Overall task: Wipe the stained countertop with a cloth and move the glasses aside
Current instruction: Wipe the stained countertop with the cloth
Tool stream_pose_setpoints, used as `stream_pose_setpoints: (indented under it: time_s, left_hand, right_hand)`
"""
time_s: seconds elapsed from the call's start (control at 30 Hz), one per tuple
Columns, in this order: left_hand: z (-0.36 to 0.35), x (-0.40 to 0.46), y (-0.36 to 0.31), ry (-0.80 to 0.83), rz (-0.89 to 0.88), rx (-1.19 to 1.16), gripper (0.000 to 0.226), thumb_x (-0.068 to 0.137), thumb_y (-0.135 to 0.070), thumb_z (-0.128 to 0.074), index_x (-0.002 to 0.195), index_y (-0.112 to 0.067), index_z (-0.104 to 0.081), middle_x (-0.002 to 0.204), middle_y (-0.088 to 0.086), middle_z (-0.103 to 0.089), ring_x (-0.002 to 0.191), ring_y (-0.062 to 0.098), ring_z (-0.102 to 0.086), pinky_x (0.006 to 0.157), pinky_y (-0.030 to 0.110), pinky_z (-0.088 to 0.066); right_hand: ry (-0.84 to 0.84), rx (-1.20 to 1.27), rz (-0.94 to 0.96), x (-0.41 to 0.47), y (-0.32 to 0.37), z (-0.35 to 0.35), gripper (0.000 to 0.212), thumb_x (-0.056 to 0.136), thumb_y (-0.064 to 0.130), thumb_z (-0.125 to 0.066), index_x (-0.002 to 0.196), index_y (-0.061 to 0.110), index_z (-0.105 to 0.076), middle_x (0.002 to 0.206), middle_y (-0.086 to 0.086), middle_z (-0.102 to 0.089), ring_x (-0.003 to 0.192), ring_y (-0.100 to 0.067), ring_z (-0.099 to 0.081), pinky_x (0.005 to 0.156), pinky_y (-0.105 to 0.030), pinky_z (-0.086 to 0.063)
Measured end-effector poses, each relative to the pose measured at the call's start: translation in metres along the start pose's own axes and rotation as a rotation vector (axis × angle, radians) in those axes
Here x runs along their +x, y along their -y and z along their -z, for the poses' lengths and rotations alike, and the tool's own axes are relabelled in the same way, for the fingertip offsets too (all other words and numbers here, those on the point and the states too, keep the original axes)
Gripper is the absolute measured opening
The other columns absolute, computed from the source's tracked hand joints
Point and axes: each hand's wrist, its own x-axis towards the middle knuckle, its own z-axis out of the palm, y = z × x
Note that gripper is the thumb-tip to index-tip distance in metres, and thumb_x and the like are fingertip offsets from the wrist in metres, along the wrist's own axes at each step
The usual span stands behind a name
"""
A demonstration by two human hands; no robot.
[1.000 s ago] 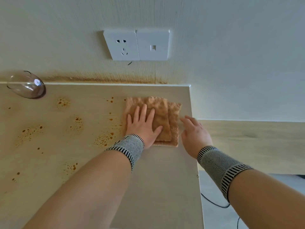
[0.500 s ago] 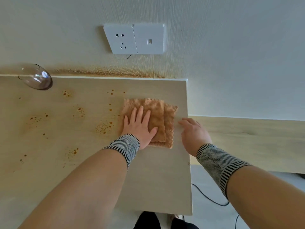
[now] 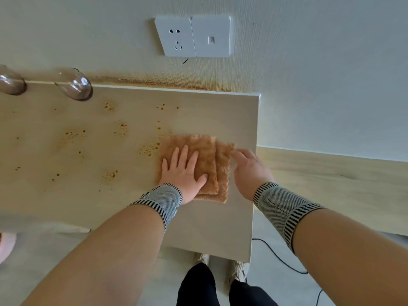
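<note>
Wiping step: left hand (image 3: 184,173) flat on cloth (image 3: 209,151), fingers spread; right hand (image 3: 250,168) fingertips touching cloth edge, gripping nothing; next, sweep left over stains (image 3: 149,149) toward glasses (image 3: 75,85)

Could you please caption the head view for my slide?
Left hand flat on a cloth, right hand at its edge, stains alongside.

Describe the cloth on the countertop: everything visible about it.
The cloth is an orange-brown, fuzzy, terry-like rag, folded so that two layers show, the lower layer sticking out along its right and near edges. It lies flat on the pale countertop near the right edge, just right of a patch of orange stains. The left hand presses flat on it, fingers spread. The right hand touches its upper right corner with its fingertips.
</note>
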Motion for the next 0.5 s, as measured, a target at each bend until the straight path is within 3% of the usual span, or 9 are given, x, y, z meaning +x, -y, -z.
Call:
stream_pose_setpoints:
  time_s: [0.07,0.13,0.3,0.5]
  left_hand:
    - [-0.001,-0.006,-0.021,-0.002,0.010,-0.002,0.075,0.098,-0.062,-0.015,0.155,-0.026,0.016,0.160,0.004,0.029,0.148,0.029,0.022,0.121,0.054,0.003]
    - [-0.008,-0.022,-0.047,-0.022,-0.085,0.004,0.075,0.098,-0.062,-0.016,0.156,-0.025,0.014,0.161,0.006,0.027,0.148,0.030,0.021,0.120,0.056,0.004]
    - [-0.019,-0.044,-0.046,-0.023,-0.291,-0.031,0.075,0.097,-0.064,-0.026,0.156,-0.032,0.005,0.162,-0.004,0.024,0.149,0.021,0.021,0.120,0.051,0.008]
    - [-0.014,-0.020,0.033,-0.008,-0.030,-0.008,0.076,0.095,-0.068,-0.017,0.156,-0.031,0.011,0.161,-0.003,0.027,0.149,0.022,0.020,0.121,0.052,0.001]
  right_hand:
    - [0.003,-0.003,-0.003,-0.004,-0.006,-0.003,0.054,0.096,0.004,-0.036,0.146,0.023,-0.042,0.149,0.004,-0.039,0.136,-0.019,-0.036,0.107,-0.034,-0.039]
    - [0.002,-0.033,-0.025,-0.005,-0.010,-0.003,0.050,0.095,0.005,-0.037,0.142,0.020,-0.046,0.146,0.000,-0.042,0.133,-0.021,-0.036,0.107,-0.035,-0.038]
    - [-0.050,-0.086,-0.114,-0.004,-0.001,0.003,0.039,0.094,0.005,-0.037,0.128,0.013,-0.055,0.130,-0.006,-0.051,0.124,-0.024,-0.040,0.099,-0.034,-0.040]
    - [-0.014,-0.044,-0.109,-0.013,0.013,-0.006,0.042,0.097,0.003,-0.038,0.135,0.015,-0.052,0.135,-0.003,-0.048,0.126,-0.022,-0.042,0.101,-0.035,-0.042]
